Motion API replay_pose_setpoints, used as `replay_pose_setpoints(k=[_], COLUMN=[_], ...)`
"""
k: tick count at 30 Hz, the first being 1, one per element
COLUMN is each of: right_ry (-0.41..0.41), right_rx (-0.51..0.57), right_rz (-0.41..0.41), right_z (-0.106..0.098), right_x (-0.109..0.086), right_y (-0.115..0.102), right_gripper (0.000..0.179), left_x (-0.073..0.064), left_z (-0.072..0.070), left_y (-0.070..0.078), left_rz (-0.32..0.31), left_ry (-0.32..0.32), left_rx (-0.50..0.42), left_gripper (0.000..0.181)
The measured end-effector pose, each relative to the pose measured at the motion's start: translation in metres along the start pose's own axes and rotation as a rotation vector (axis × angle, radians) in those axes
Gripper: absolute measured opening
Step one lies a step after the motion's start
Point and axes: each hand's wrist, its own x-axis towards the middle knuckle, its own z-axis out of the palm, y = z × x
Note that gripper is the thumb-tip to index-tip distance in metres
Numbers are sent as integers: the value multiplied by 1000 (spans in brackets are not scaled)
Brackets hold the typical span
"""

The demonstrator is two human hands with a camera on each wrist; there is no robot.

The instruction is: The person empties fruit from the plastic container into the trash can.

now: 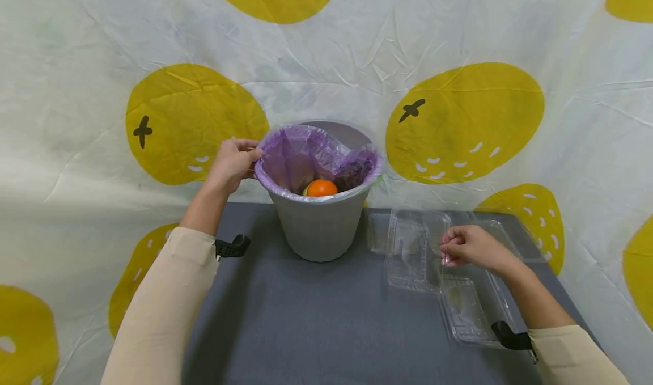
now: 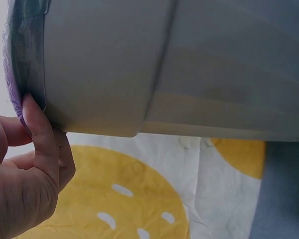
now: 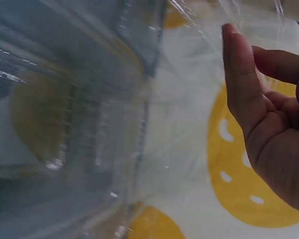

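My left hand [image 1: 232, 164] pinches the left rim of a grey trash bin [image 1: 321, 226] lined with a purple plastic bag [image 1: 296, 152]. In the left wrist view, thumb and fingers [image 2: 40, 129] meet at the bag's folded edge over the rim. The bin stands upright. A round orange fruit [image 1: 322, 188] shows inside it, beside a dark clump [image 1: 353, 172]. On the right, my right hand [image 1: 471, 249] pinches the edge of a clear plastic container [image 1: 408, 254], held tilted above the table. The right wrist view shows thin clear plastic [image 3: 189, 17] at its fingertips.
Beneath and around my right hand, more clear plastic containers [image 1: 466, 311] lie on the dark grey table [image 1: 326, 322]. A pale cloth [image 1: 326, 50] printed with yellow fruit shapes hangs behind the table and along its sides.
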Motion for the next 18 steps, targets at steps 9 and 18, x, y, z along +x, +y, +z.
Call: replay_pose_setpoints(k=[9, 18], right_ry=[-175, -259], right_rx=[38, 54], right_rz=[32, 70], right_z=[38, 60], right_x=[5, 6], right_y=[14, 25], right_gripper=[17, 9], left_x=[-1, 0], left_z=[0, 1], left_y=[3, -1], left_rz=[5, -7], left_ry=[6, 6], left_rx=[-2, -10], left_gripper=[47, 46])
